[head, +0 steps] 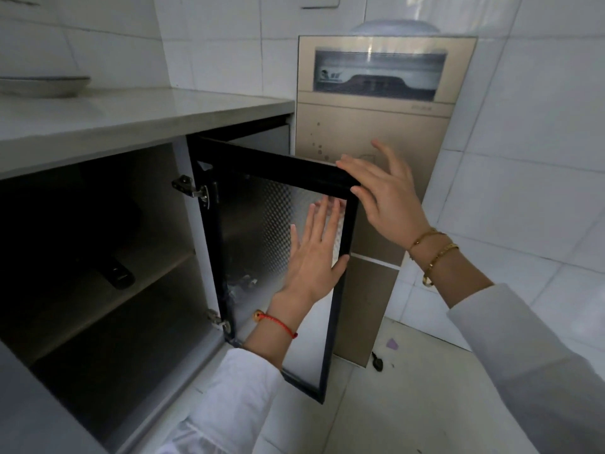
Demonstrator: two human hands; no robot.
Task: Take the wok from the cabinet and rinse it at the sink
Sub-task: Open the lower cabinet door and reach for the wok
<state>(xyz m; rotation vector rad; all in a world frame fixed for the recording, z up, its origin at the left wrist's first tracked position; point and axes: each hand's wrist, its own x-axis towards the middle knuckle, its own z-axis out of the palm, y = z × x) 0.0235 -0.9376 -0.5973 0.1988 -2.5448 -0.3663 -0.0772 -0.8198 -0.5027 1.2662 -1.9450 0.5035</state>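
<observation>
Swinging the cabinet door (pixel 278 244) fully aside is the step in hand, and it goes best with both hands steadying the frame so the hinges (pixel 193 190) are not strained and the door stops short of the gold water dispenser (pixel 376 126) standing just behind it. The right hand (pixel 383 198) rests over the door's top outer corner, fingers spread and nearly straight, gripping nothing. The left hand (pixel 316 253) lies flat against the frosted glass panel, fingers straight, thumb hooked round the dark outer frame edge; it presses rather than holds. Neither hand has the wok.

Inside the open cabinet, a dark handle (pixel 118 273) juts forward on the middle shelf (pixel 157 273), and a dark rounded shape behind it is probably the wok (pixel 82 224), though the shadow is too deep to be sure. It sits well to the left of both hands, under the worktop (pixel 131 113) that carries a shallow dish (pixel 42 85). I would free the left hand first to reach for that handle.
</observation>
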